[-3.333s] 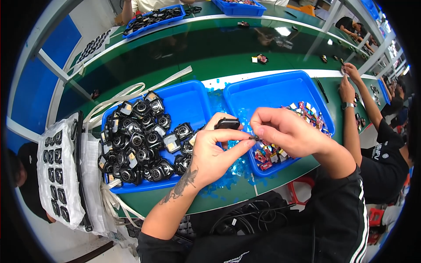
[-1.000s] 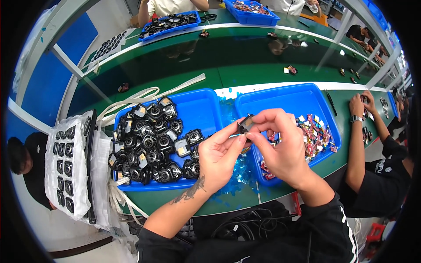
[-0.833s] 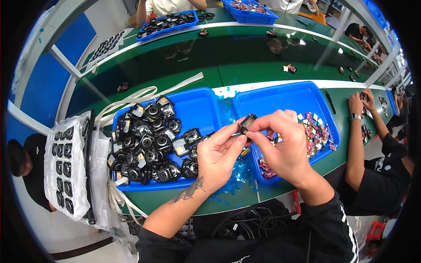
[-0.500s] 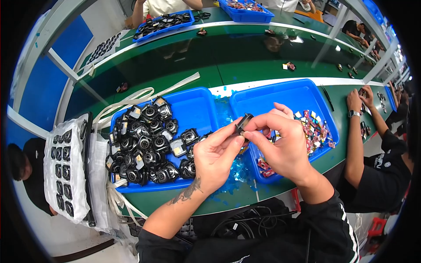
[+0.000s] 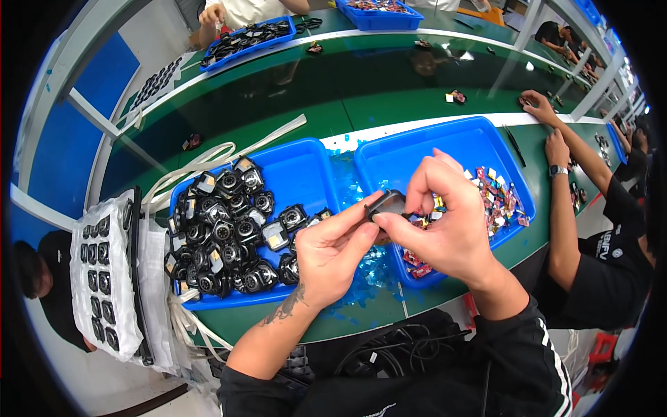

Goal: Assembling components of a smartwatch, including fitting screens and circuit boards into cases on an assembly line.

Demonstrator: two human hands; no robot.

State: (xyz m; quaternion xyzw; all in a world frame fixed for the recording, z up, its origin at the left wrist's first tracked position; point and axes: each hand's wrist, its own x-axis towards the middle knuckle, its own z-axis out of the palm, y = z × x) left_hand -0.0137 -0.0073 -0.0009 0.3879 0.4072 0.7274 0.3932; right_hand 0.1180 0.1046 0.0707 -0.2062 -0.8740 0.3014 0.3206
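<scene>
A black smartwatch case (image 5: 388,203) is held up between my hands, over the gap between two blue trays. The fingers and thumb of my left hand (image 5: 332,254) grip its left side. My right hand (image 5: 448,219) is closed at its near right edge, the thumb and bent index finger pressed to it. The case is tilted, and a grey inner face shows inside its dark rim. My fingers hide part of its underside. To the left, black watch cases with round backs (image 5: 226,233) are heaped in the left blue tray (image 5: 306,163). Small red circuit boards (image 5: 497,201) lie in the right blue tray (image 5: 410,149).
Blue film scraps (image 5: 375,271) litter the green bench between the trays. White straps (image 5: 229,154) run along the left tray. A foam-wrapped stack of cases (image 5: 101,278) stands at far left. Black tweezers (image 5: 515,144) lie right of the trays. A co-worker's arm (image 5: 587,156) reaches in from the right.
The watch case has turned, so more of its grey inner face shows. My right index finger has lifted and bent. At right, the co-worker's arm has stretched out towards a part beyond the bench.
</scene>
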